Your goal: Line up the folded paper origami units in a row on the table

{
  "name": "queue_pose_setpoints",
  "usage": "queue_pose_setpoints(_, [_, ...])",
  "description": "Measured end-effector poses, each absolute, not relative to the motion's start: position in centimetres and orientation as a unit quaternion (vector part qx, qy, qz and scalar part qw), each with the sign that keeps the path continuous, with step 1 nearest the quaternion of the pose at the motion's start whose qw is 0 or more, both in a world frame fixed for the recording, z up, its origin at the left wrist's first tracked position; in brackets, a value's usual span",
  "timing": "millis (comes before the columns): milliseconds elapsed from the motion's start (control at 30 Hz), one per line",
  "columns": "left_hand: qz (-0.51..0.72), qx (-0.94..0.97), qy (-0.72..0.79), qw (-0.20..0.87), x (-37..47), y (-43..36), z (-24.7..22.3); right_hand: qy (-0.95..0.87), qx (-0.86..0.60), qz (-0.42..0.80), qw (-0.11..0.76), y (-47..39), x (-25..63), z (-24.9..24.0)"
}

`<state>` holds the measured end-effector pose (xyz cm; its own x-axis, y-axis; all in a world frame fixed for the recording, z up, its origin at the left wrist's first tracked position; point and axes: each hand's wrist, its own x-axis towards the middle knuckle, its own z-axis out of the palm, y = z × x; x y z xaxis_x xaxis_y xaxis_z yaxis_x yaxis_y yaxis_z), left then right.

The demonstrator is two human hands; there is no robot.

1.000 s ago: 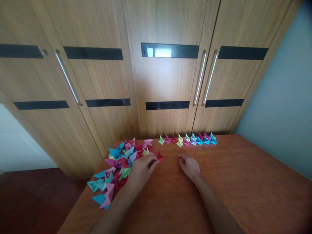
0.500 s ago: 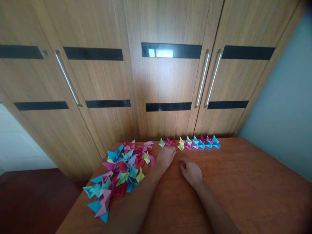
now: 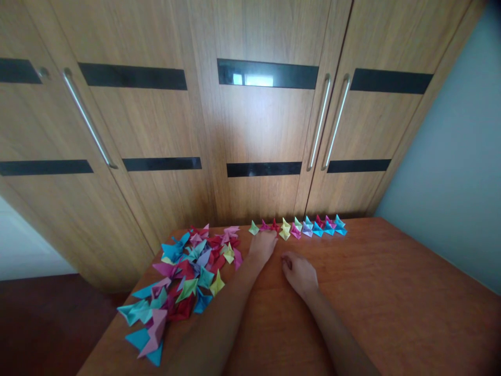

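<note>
Left hand (image 3: 261, 245) reaching to the row of folded paper pieces (image 3: 297, 227) along the desk (image 3: 391, 303) far edge, fingertips at its left end (grip hidden), right hand (image 3: 299, 270) loosely curled, resting just beside, loose paper pile (image 3: 183, 271) near the left edge

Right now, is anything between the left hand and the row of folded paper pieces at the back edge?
Nothing visible: the left hand already reaches the row of folded pieces, fingertips at its left end. The loose pile lies off to its left.
</note>
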<state>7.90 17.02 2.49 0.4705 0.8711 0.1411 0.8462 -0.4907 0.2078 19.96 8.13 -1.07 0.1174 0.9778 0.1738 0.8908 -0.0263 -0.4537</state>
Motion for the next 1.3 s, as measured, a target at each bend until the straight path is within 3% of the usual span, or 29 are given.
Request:
queue_pose_setpoints(467, [0.162,0.844,0.509,0.047,6.8,15.0,4.6,-0.658,-0.706,0.099,0.242,8.2,20.1,-1.2])
queue_pose_setpoints(800, [0.192,0.852,0.485,0.052,-2.6,8.9,9.0,-0.662,-0.706,0.096,0.231,8.0,20.1,-1.3])
queue_pose_setpoints(1067, [0.166,0.792,0.587,0.007,-10.4,1.9,7.2,-0.667,-0.697,0.109,0.238,8.0,20.3,-1.6])
queue_pose_setpoints(1300, [0.112,0.755,0.646,0.012,-10.1,-2.3,4.7,-0.672,-0.691,0.113,0.243,8.0,20.5,-1.8])
